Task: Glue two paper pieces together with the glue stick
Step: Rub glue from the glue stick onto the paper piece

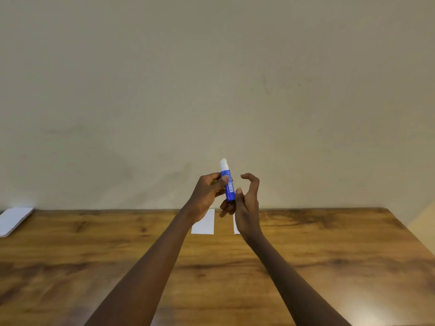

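Observation:
A blue glue stick [228, 184] with its white tip up is held upright above the far edge of the table. My left hand [208, 192] grips its upper body between thumb and fingers. My right hand [244, 203] holds its lower end with the lower fingers, while the index finger and thumb curl open beside it. Two white paper pieces lie flat on the table below: one piece [204, 223] is partly covered by my left wrist, and the other piece [236, 227] is mostly hidden behind my right hand.
The wooden table [329, 267] ends at a plain beige wall. A stack of white paper [14, 221] lies at the far left edge of the table. The table's right edge runs diagonally at the far right.

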A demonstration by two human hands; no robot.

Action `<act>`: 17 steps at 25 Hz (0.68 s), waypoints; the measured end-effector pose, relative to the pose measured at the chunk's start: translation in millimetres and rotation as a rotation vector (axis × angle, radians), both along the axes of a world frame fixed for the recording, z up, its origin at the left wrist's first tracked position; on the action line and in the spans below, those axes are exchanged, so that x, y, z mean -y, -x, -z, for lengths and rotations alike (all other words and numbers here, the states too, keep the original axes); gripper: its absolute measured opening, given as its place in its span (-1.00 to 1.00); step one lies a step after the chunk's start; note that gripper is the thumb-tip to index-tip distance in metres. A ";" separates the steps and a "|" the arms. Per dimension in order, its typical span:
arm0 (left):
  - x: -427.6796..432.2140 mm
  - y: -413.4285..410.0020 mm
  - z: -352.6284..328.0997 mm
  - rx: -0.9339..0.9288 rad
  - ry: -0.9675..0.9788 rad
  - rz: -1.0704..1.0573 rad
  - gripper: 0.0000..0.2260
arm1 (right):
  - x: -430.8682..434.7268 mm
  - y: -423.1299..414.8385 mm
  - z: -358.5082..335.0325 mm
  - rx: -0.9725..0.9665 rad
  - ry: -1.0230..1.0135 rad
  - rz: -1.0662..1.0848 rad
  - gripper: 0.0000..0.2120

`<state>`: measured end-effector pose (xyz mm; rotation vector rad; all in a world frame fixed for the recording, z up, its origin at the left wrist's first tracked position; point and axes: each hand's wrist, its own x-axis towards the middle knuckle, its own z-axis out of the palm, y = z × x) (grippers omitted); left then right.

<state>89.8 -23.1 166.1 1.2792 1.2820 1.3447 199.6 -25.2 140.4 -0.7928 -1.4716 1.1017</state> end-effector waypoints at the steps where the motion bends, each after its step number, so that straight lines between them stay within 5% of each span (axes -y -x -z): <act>1: 0.0 -0.4 8.8 0.027 0.015 0.018 -0.82 | -0.3 -0.3 7.4 -0.021 0.040 0.005 -0.80; 5: 0.3 1.2 39.0 0.091 0.061 0.029 -0.85 | 2.9 0.8 32.0 -0.043 0.142 0.032 -0.82; 12: -4.0 7.6 79.7 0.142 0.180 0.008 -0.83 | 5.5 8.6 68.8 0.234 0.084 0.175 -0.69; 17: -3.6 11.6 95.9 0.194 0.217 0.010 -0.83 | 3.8 12.7 84.2 0.073 0.278 -0.041 -0.76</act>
